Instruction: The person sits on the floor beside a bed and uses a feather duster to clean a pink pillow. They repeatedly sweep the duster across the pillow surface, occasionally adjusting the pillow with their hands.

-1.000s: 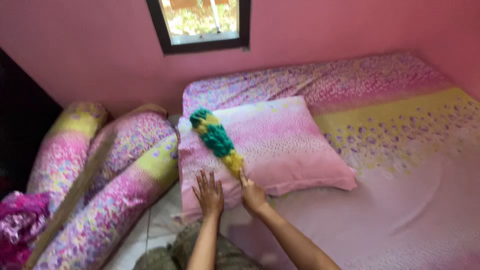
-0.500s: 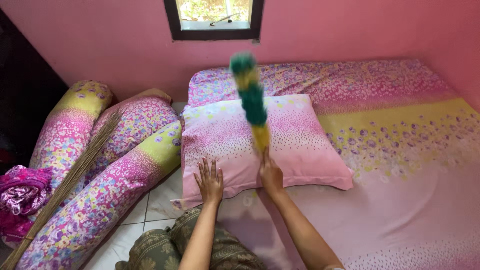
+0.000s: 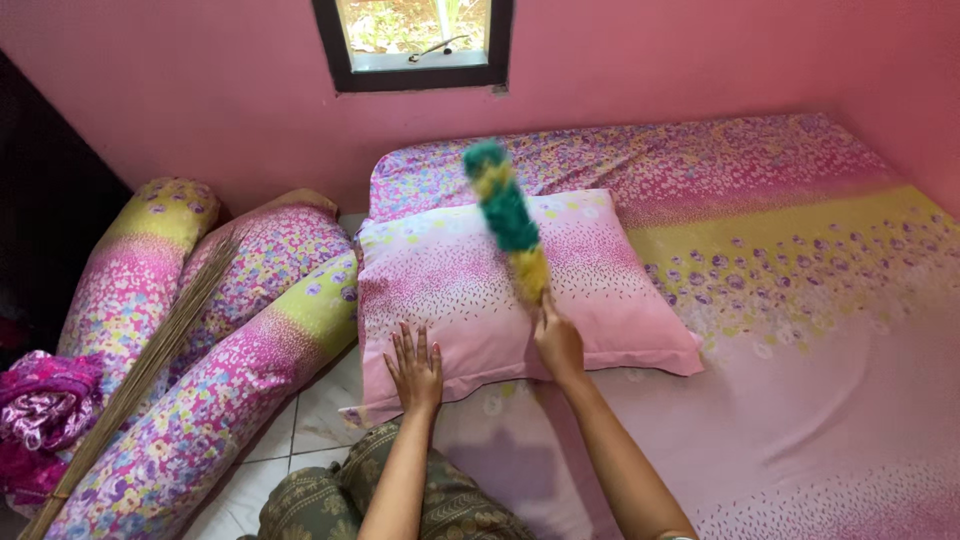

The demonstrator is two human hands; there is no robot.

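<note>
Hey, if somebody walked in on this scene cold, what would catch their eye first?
Most likely the green and yellow duster, raised in the right hand over the pink pillow at the near left corner of the bed. The left hand lies flat on the pillow's front edge. Next, the three flowered bolsters piled on the floor to the left, against the pink wall.

Right of the pillow the mattress lies open and flat up to the pink wall. To the left, three bolsters and a stick broom crowd the narrow tiled floor beside the bed.
</note>
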